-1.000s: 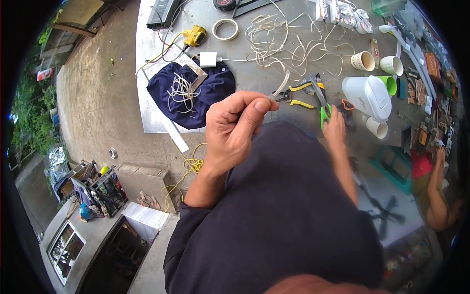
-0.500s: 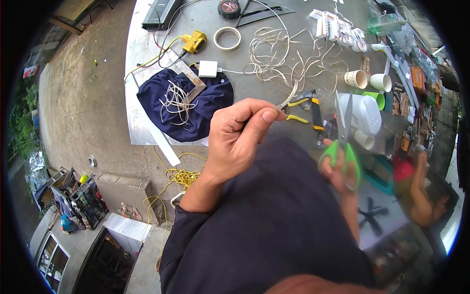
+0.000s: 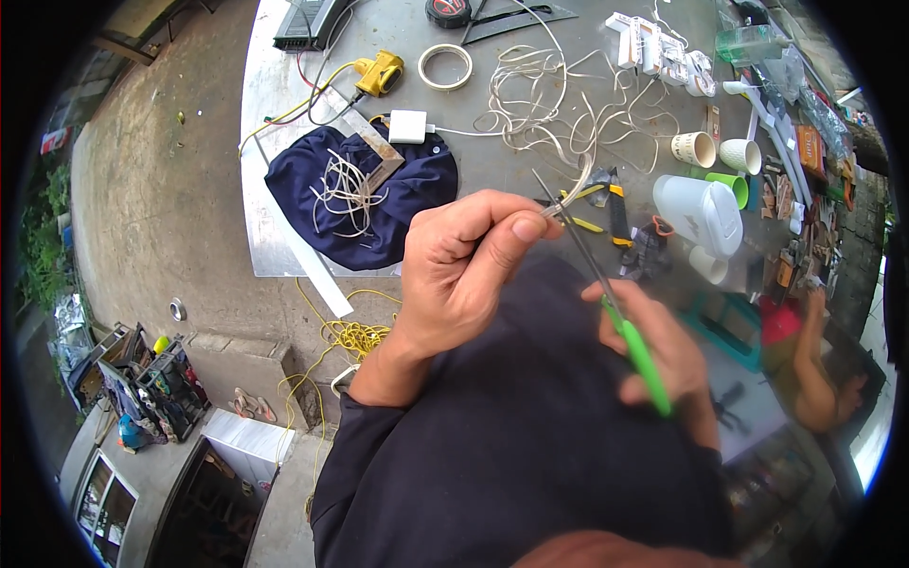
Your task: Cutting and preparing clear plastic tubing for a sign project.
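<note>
My left hand (image 3: pixel 473 256) is closed in a pinch on the end of a thin whitish cable (image 3: pixel 579 175), just in front of the table's near edge. The cable's tangled loops (image 3: pixel 540 104) spread over the grey tabletop beyond. In my right hand (image 3: pixel 663 346) is a pair of scissors (image 3: pixel 641 364) with green handles, turned nearly edge-on. Its blades lie across the cable right beside my left fingertips; whether they have cut into it I cannot tell. Short cut cable pieces (image 3: pixel 348 196) rest on a dark blue cloth (image 3: pixel 303 180) to the left.
Yellow-handled pliers (image 3: pixel 589 225) lie just beyond my hands. Cups (image 3: pixel 693 149) and a clear plastic container (image 3: pixel 699 213) stand on the right. A tape roll (image 3: pixel 445 68), a white charger (image 3: pixel 407 126) and a tape measure (image 3: pixel 447 11) are farther back. Another person (image 3: pixel 814 379) is at the lower right.
The scissors have swung from upright with spread blades at the right over to the cable by my left fingers. My left hand keeps its pinch in nearly the same place.
</note>
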`<state>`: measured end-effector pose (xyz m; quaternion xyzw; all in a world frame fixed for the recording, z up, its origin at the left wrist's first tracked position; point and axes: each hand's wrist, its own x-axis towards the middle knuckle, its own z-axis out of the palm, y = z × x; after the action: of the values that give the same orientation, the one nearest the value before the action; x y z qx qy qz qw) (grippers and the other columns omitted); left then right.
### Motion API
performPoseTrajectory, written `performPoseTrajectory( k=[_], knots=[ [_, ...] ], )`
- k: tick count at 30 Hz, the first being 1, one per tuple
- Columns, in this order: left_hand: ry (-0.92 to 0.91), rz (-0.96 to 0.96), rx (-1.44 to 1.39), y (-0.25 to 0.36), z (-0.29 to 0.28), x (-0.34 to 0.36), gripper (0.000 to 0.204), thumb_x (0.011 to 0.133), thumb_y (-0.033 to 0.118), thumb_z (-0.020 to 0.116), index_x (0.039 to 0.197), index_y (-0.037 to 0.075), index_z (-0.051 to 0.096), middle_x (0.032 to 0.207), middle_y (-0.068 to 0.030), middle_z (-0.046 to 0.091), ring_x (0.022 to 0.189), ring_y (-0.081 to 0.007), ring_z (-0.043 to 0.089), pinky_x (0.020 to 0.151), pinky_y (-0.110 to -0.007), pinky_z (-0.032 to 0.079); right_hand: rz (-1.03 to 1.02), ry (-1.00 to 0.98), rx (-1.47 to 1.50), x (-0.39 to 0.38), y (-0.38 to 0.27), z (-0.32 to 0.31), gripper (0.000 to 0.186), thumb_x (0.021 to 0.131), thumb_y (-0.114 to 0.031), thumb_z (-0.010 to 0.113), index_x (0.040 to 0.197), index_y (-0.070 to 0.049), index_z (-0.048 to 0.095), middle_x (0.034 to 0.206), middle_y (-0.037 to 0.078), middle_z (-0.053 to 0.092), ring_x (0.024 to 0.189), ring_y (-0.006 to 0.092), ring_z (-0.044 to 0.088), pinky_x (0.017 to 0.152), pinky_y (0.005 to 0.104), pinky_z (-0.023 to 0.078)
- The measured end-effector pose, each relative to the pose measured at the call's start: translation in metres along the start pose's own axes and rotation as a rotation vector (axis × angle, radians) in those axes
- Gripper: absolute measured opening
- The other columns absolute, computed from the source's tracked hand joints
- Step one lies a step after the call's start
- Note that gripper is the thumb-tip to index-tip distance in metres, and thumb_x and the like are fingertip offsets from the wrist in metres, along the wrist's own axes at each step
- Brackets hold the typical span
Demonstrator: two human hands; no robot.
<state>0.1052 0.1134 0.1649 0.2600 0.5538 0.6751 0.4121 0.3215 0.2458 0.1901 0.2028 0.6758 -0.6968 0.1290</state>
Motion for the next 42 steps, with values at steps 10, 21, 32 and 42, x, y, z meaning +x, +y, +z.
performPoseTrajectory(
  k=[10, 21, 32, 42],
  knots=[
    [-0.001, 0.138, 0.092, 0.001, 0.006, -0.002, 0.015, 0.094, 0.005, 0.058, 0.088, -0.005, 0.067, 0.065, -0.0001, 0.059, 0.051, -0.0025, 0.042, 0.047, -0.019, 0.031, 0.014, -0.065, 0.083, 0.003, -0.008, -0.004, 0.097, 0.066, -0.056, 0.083, 0.132, 0.001, 0.042, 0.067, 0.002, 0.052, 0.058, 0.0131, 0.051, 0.057, 0.0271, 0.040],
    [-0.087, 0.331, 0.374, 0.003, 0.005, 0.000, 0.006, 0.087, 0.000, 0.064, 0.086, -0.005, 0.068, 0.064, -0.0040, 0.057, 0.052, -0.0070, 0.046, 0.048, -0.023, 0.033, 0.017, -0.072, 0.072, 0.001, -0.010, -0.005, 0.102, 0.063, -0.068, 0.077, 0.129, 0.002, 0.043, 0.067, 0.001, 0.050, 0.058, 0.0126, 0.050, 0.055, 0.0279, 0.038],
    [-0.043, 0.238, 0.345, 0.004, 0.008, -0.005, 0.004, 0.079, -0.002, 0.070, 0.083, 0.000, 0.068, 0.063, -0.0074, 0.059, 0.051, -0.0187, 0.051, 0.049, -0.030, 0.037, -0.066, -0.062, 0.039, 0.011, -0.010, -0.004, 0.109, 0.063, -0.076, 0.072, 0.129, 0.004, 0.041, 0.065, -0.001, 0.044, 0.056, 0.0128, 0.046, 0.054, 0.0289, 0.036],
    [0.003, 0.274, 0.424, -0.001, 0.007, 0.000, 0.005, 0.079, 0.001, 0.071, 0.083, 0.001, 0.068, 0.076, -0.0073, 0.059, 0.066, -0.0170, 0.050, 0.059, -0.029, 0.039, 0.004, -0.096, -0.060, 0.016, -0.018, -0.008, 0.092, 0.066, -0.054, 0.083, 0.128, -0.002, 0.040, 0.069, 0.011, 0.055, 0.062, 0.0259, 0.059, 0.060, 0.0349, 0.043]
  ],
)
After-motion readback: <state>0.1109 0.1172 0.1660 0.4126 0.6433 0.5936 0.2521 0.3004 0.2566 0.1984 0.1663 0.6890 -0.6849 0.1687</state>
